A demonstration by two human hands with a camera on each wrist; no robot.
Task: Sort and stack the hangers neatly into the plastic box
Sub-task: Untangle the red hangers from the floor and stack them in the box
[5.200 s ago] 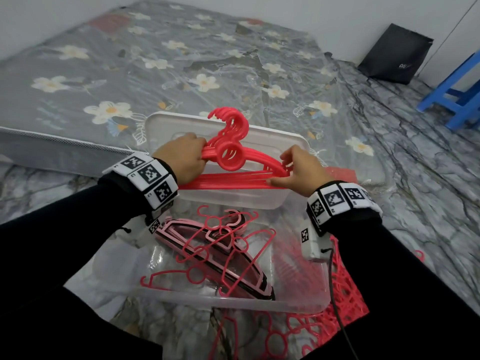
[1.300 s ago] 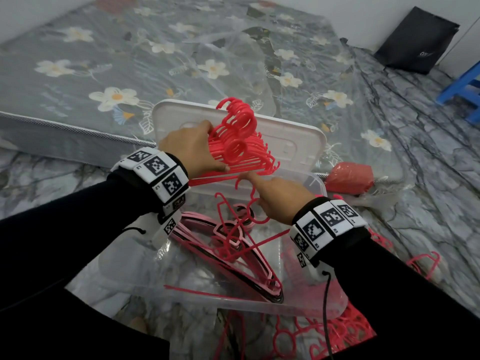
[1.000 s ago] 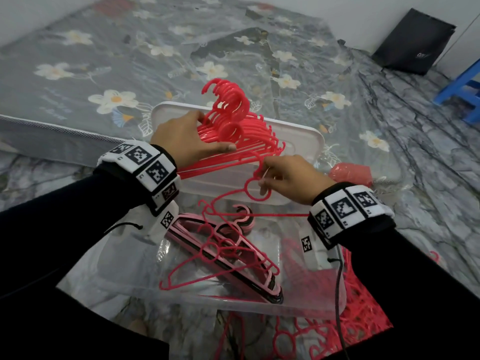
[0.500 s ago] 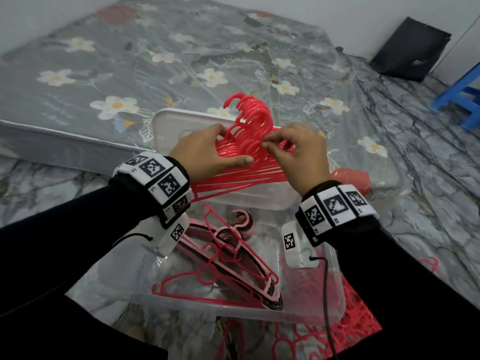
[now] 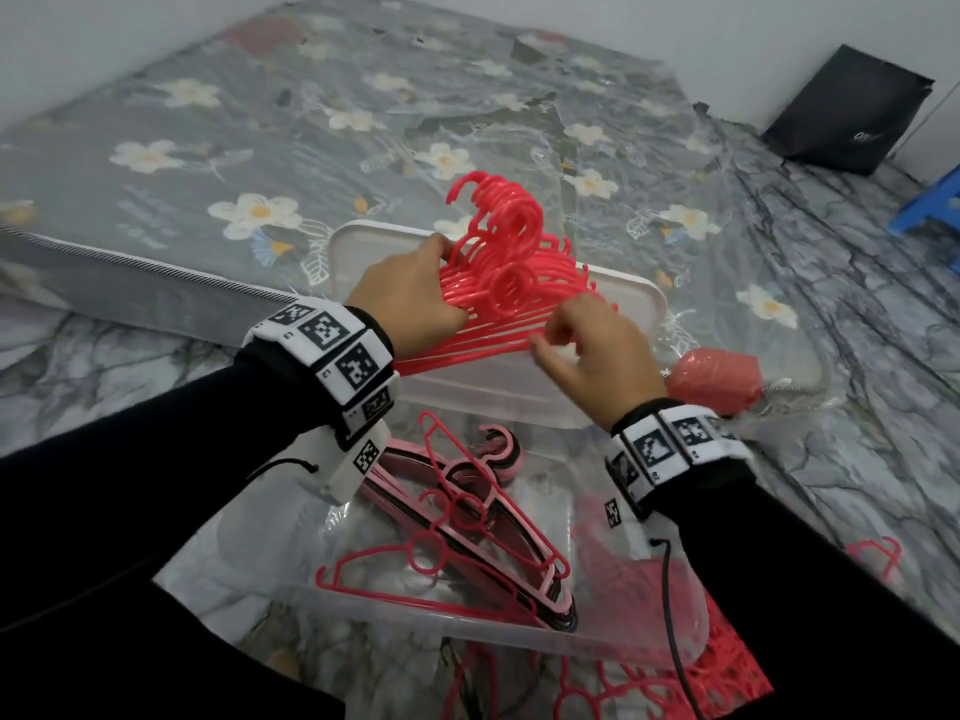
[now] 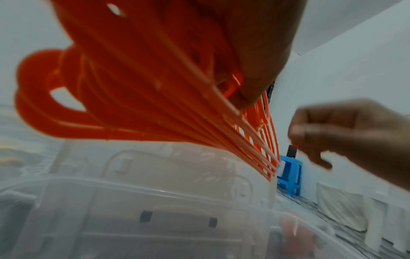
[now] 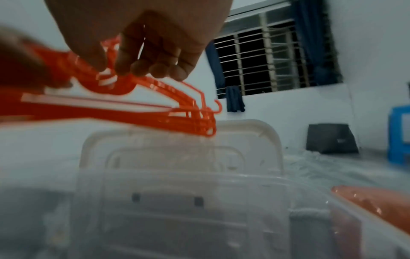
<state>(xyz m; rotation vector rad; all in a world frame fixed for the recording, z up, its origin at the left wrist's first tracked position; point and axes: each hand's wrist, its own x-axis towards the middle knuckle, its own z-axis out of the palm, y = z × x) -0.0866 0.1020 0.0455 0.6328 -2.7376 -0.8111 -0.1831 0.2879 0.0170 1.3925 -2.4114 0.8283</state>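
Since half a second ago the right hand has dropped from the hooks to the bundle's lower bars at frame centre, fingers curled; whether they pinch a bar cannot be told. The clear plastic box fills the lower middle, holding pink-and-black hangers under loose red ones. Above its far rim, the left hand grips the bundle of thin red hangers, hooks aligned and pointing up.

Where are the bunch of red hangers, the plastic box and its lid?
bunch of red hangers (image 5: 511, 283), head view, ring below the hooks.
plastic box (image 5: 467, 628), head view, near rim.
lid (image 5: 641, 296), head view, right corner.
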